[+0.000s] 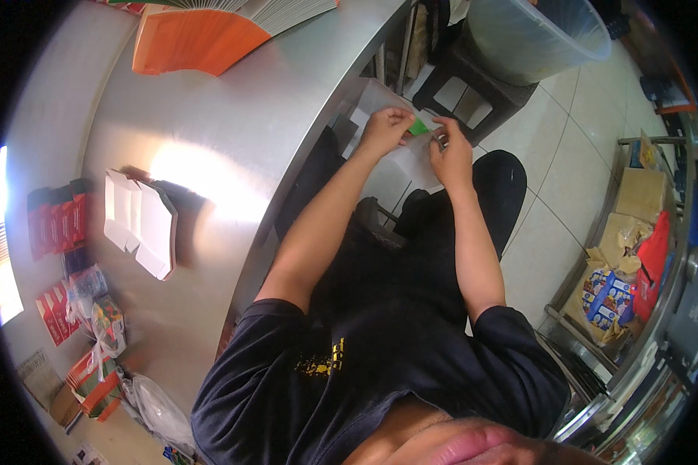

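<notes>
Beyond my knees, both hands are at a pale, folded piece that looks like thin card (pixel 409 164), with a small bright green patch (pixel 418 126) showing between my fingers. My left hand (pixel 388 132) is closed, its thumb and fingers pinching the card beside the green patch. On the other side, my right hand (pixel 452 155) has its fingers bent around the card's edge. Part of the card is hidden behind my hands, so its full shape is unclear.
A steel table (pixel 233 116) at left bears a stack of white folded card boxes (pixel 139 223) and fanned orange-and-white card pieces (pixel 198 39). Ahead, a translucent tub (pixel 531 46) stands on a dark stool (pixel 473 85). At right, a rack (pixel 554 314) holds cardboard boxes (pixel 644 194).
</notes>
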`<state>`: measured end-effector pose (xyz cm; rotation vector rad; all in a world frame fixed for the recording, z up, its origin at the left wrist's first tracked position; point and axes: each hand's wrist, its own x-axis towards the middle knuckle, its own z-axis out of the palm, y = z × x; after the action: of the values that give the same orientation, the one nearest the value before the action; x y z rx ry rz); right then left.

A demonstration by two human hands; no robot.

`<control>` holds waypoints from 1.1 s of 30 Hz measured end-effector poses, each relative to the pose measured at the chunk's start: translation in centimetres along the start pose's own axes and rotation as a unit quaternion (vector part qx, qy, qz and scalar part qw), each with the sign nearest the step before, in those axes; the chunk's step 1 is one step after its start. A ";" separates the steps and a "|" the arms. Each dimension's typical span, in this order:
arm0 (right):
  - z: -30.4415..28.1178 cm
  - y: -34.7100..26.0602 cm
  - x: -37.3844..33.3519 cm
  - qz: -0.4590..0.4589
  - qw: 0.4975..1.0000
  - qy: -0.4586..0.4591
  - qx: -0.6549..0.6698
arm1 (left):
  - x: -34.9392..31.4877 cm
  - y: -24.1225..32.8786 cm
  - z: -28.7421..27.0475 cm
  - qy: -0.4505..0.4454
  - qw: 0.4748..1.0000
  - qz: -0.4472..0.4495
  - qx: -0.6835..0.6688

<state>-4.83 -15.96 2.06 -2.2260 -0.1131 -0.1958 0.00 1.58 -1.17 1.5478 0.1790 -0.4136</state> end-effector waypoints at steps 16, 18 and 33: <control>0.5 1.7 0.3 0.168 0.977 0.101 0.090 | -1.2 -0.2 1.5 -0.119 0.983 -0.062 -0.125; 0.9 2.1 0.1 0.186 0.970 0.099 0.119 | -1.3 -0.2 1.6 -0.115 0.982 -0.073 -0.133; 1.0 1.9 0.0 0.084 0.984 0.090 0.130 | -1.8 -0.8 1.8 -0.084 0.985 -0.081 -0.126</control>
<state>-4.47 -16.29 -0.04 -1.9364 0.1415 -0.2726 -2.23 0.05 -1.18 1.2463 0.2180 -0.6244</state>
